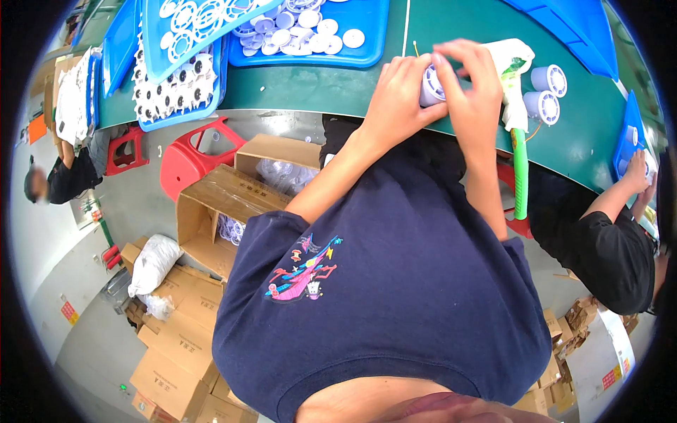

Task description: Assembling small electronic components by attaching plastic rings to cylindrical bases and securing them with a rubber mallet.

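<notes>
On the table (296,92), a tray (376,28) of discs (303,35) lies ahead-left of the hands (402,95), two cylinders (539,107) right

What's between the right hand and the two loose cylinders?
In the head view, a green-handled tool lies with its white end between right hand and cylinders.

Includes 2 bare hands (402,92) (476,95) around 1 pale cylinder (431,86), 2 similar cylinders (547,107) just right of 1 green-handled tool (520,173), 2 red stools (182,169) at left, and 2 other people (613,247).
</notes>
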Motion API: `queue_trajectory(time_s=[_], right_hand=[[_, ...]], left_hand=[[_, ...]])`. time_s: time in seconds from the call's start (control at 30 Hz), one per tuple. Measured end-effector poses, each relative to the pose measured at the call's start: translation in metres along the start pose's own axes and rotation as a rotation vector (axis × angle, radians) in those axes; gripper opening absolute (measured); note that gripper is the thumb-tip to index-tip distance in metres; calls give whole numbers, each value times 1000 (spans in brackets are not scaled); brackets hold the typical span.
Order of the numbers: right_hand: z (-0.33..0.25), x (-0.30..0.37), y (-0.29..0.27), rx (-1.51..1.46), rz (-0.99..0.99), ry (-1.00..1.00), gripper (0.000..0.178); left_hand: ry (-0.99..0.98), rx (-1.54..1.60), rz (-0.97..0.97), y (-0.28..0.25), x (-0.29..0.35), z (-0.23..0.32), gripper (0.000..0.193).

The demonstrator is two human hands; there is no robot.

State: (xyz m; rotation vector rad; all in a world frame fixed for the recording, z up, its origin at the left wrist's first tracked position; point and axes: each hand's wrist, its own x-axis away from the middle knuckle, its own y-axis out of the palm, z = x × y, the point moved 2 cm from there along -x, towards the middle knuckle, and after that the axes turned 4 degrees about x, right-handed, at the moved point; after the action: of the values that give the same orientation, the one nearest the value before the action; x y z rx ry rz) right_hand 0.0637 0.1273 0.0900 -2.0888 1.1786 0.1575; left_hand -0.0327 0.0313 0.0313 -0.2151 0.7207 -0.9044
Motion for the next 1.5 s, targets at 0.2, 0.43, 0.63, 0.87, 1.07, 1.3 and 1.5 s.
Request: queue_trajectory(time_s=[0.2,0.43,0.63,0.87,1.07,1.3,1.5], right_hand=[[-19,-86,52,294,-414,-141,26],[25,-113,103,32,-169,-563,28],[17,-112,74,58,-208,-67,22],[84,-128,-2,390,-343,202,25],[89,-120,-8,621,-403,204,29],[79,-111,-10,388,-336,-134,33],[61,-117,-8,495,-539,126,36]], left_hand=[[-13,7,5,-9,4,3,69],[-42,-7,-18,-12,5,5,73],[-43,-15,-4,-13,6,0,73],[-29,-31,53,-9,6,3,76],[-31,16,88,-8,6,0,74],[-90,22,84,-9,5,1,73],[-107,-7,78,-9,5,0,72]])
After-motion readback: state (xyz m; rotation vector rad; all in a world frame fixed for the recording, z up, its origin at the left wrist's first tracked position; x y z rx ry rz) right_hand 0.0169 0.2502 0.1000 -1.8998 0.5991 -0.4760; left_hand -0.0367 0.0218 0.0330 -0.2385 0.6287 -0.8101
